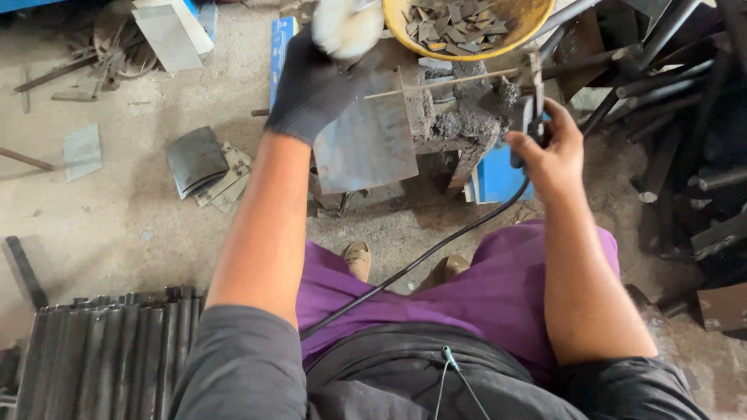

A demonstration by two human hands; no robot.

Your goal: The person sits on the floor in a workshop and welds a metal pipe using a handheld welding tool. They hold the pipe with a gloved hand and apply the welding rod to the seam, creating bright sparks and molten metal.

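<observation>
L hand (311, 85), black glove, grips a blurred white object (346, 27) above the steel plate (366, 140); R hand (548, 148), bare, is clamped on the electrode holder (531, 109), its rod (443, 83) lying across the slag-crusted stand (467, 117). Yellow basin (459, 27) of metal scraps sits just behind; black cable (420, 260) runs down over the purple trousers (498, 295).

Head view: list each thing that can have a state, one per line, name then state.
left hand: gloved, raised, blurred
right hand: bare, gripping the electrode holder
electrode holder: held, rod clamped in it
welding rod: lying level over the block
yellow bowl: holding metal scraps
black cable: trailing across the lap
</observation>
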